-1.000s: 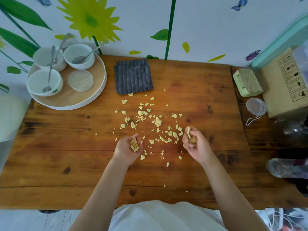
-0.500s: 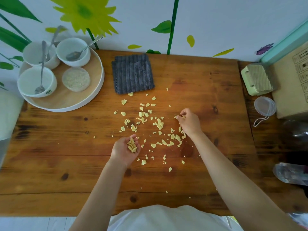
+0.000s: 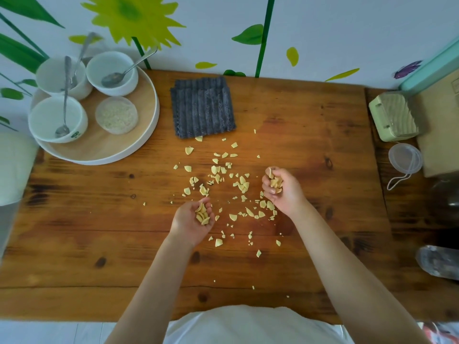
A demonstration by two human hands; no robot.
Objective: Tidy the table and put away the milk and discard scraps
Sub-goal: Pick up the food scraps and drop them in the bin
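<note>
Several pale yellow scraps (image 3: 215,170) lie scattered over the middle of the wooden table (image 3: 310,135). My left hand (image 3: 192,220) is cupped palm up just above the table, holding a small heap of scraps against its curled fingers. My right hand (image 3: 283,192) is turned palm up to the right of the pile, its fingers curled round more scraps. A round tray (image 3: 139,150) at the back left carries three white bowls (image 3: 44,117) with spoons and a small lidded tub (image 3: 116,115). No milk container is plainly visible.
A folded dark grey cloth (image 3: 202,106) lies at the back centre. At the right edge stand a pale green box (image 3: 392,117), a clear plastic lid (image 3: 404,158), a cardboard box (image 3: 439,125) and a plastic bottle (image 3: 439,264) lying down.
My right hand reached out palm down into the scraps, then drew back a little and turned palm up with more pieces in it. My left hand stayed cupped in place.
</note>
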